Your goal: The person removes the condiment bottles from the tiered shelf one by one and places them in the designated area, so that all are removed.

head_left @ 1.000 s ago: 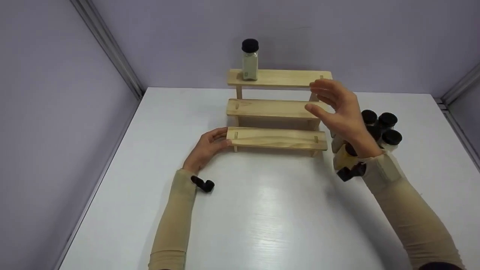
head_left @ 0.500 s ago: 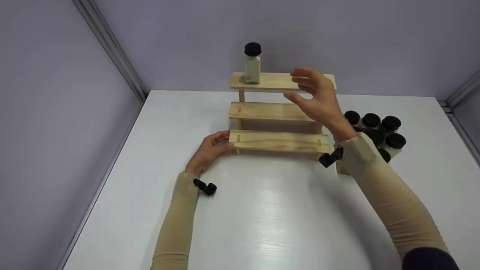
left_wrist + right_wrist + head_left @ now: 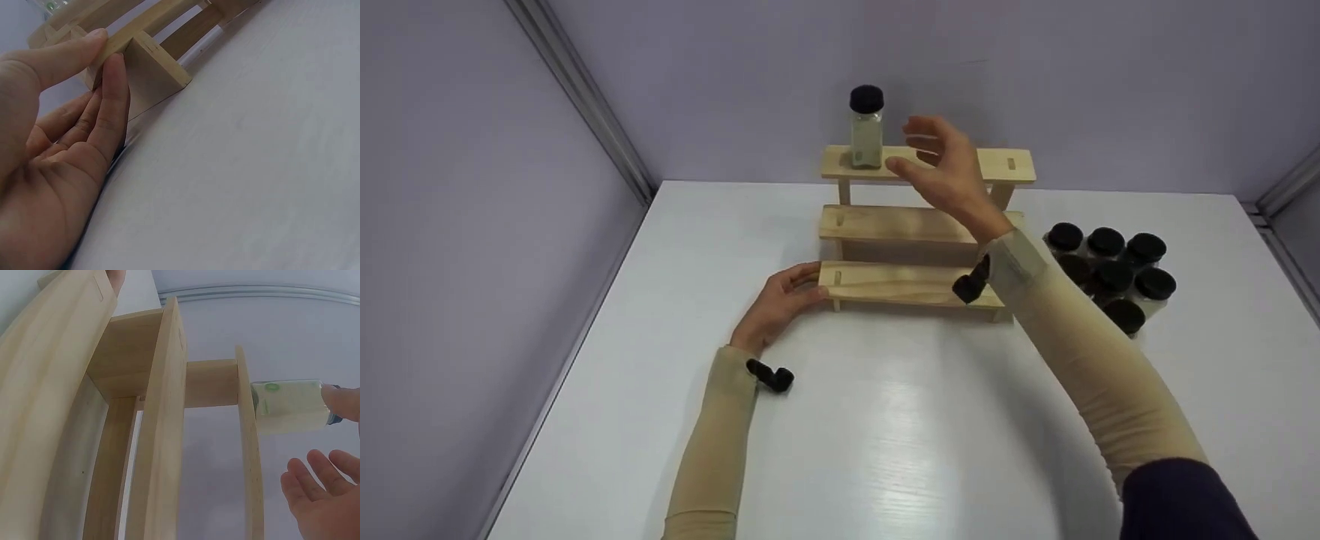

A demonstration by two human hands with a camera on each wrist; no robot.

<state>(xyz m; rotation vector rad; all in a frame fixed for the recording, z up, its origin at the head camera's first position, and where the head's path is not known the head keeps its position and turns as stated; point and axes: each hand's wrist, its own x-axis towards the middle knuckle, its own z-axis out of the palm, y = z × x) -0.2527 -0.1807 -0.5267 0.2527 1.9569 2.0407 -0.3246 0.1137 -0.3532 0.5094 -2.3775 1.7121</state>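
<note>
A three-step wooden display rack stands against the back wall. My left hand pinches the left end of its lowest step, thumb on top and fingers underneath, as the left wrist view also shows. On the top step's left side stands a clear glass jar with a black lid and pale contents. My right hand hovers in front of the top step, just right of that jar. Its fingers are spread and loosely bent, with nothing between them. In the right wrist view the thumb overlaps the jar's lid end; touching I cannot tell.
Several black-lidded jars stand grouped on the white table, right of the rack. A purplish-grey wall rises directly behind the rack, and another bounds the table's left side. My right forearm crosses over the rack's lower right end.
My right hand has moved left and up, from beside the jar group to near the jar on the top step. My left hand has stayed at the lowest step.
</note>
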